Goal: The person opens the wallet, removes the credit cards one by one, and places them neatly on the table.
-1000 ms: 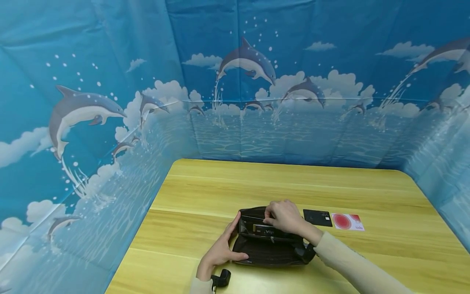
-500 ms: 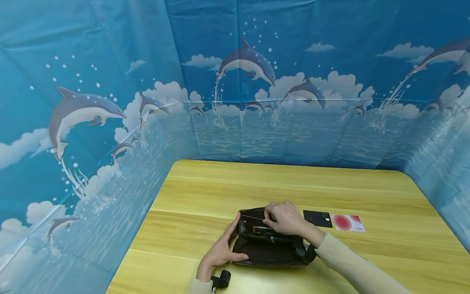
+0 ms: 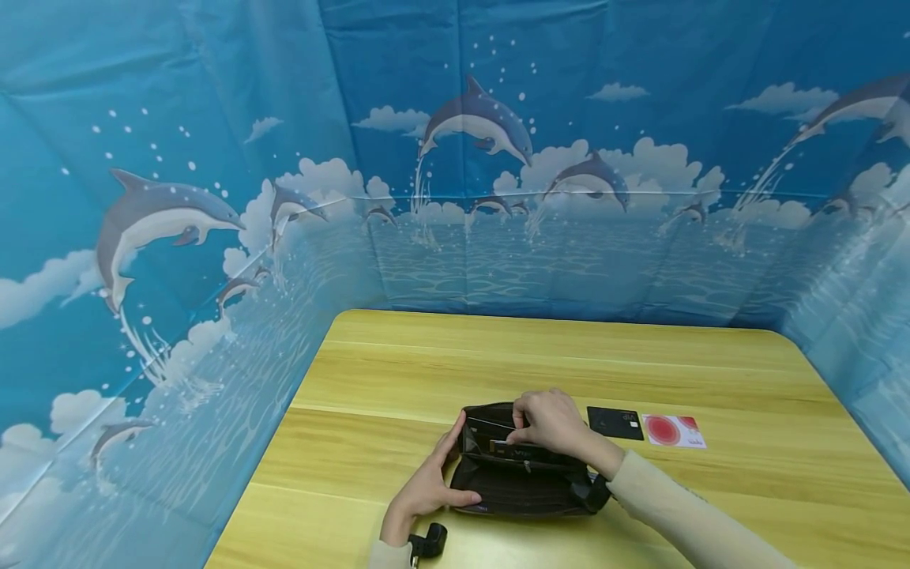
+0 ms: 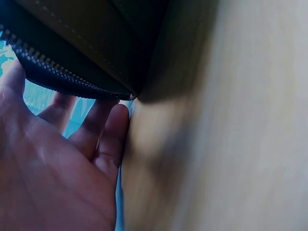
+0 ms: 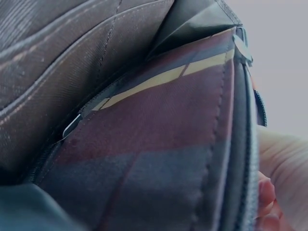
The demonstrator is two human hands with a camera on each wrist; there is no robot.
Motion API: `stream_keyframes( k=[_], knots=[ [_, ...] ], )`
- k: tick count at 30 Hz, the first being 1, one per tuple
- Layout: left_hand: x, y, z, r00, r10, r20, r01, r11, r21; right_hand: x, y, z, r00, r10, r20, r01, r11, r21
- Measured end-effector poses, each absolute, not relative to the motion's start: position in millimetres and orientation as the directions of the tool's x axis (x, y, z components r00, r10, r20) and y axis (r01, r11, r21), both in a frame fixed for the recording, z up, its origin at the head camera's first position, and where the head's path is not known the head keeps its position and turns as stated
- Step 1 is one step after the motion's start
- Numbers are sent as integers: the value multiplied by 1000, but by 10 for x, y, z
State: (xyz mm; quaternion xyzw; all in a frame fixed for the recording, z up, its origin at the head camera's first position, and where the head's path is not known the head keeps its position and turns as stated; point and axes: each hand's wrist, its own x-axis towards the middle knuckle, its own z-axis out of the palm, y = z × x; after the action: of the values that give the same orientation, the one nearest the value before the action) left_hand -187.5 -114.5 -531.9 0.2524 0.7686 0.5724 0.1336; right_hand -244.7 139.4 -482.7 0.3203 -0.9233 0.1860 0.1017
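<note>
A dark brown zip wallet [image 3: 522,491] lies spread wide on the table in the head view. My left hand [image 3: 426,486] grips its left side, index finger along the back corner and thumb on the front flap. In the left wrist view, the fingers [image 4: 89,127] rest against the outside near the zip. My right hand [image 3: 550,423] reaches into the wallet, thumb and curled fingers at the upper edge of a black card [image 3: 501,448] in an inner pocket; the contact is partly hidden. The right wrist view shows the striped lining [image 5: 144,120], with curled fingertips [image 5: 265,190] beyond the zip.
A black VIP card [image 3: 615,423] and a white card with a red circle [image 3: 674,431] lie side by side right of the wallet. The yellow wooden table [image 3: 398,356] is bordered by a blue dolphin curtain [image 3: 569,261].
The black card sits slightly deeper in the wallet pocket, its lettering now less visible. My right thumb has shifted a little left and down towards it. My left hand has stayed put.
</note>
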Motion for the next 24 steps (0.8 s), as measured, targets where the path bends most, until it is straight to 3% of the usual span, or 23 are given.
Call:
stream_keyframes(
  k=[6, 24],
  knots=[
    [-1870, -1146, -5314, -841, 535, 82, 233, 221, 947, -2443, 1394, -4826, -763, -550, 340, -643, 700, -310],
    [-1887, -1154, -5338, -835, 543, 90, 237, 207, 949, -2480, 1474, -4856, -776, -568, 274, -627, 649, -431]
  ],
)
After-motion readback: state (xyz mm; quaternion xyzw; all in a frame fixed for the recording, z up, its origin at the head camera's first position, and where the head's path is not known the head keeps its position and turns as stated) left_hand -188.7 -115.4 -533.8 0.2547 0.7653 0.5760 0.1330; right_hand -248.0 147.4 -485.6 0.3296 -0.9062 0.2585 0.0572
